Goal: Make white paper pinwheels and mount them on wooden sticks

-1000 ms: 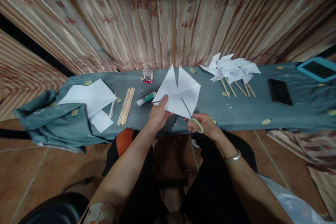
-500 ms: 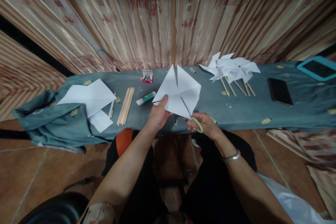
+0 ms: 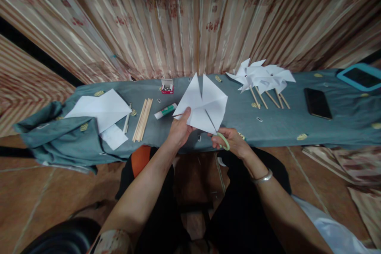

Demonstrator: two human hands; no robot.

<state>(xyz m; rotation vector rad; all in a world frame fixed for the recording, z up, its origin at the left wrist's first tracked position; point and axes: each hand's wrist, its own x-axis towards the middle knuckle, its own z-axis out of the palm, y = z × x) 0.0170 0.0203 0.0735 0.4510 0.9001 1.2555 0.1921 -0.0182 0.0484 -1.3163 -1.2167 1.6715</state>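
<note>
My left hand [image 3: 179, 130] pinches the near left edge of a white square paper [image 3: 202, 103] with cuts running in from its corners. The sheet is held just above the front of the cloth-covered table [image 3: 268, 123]. My right hand [image 3: 232, 143] grips scissors with pale green handles [image 3: 224, 140]. Their blades reach into the paper's near right corner along a diagonal slit.
Finished white paper pinwheels [image 3: 262, 77] on wooden sticks lie at the back right. A black phone [image 3: 317, 104] and a teal-cased tablet [image 3: 360, 77] lie further right. Loose sticks [image 3: 143, 120], a glue stick [image 3: 165, 111], a small red box [image 3: 167, 87] and white sheets [image 3: 99, 109] are on the left.
</note>
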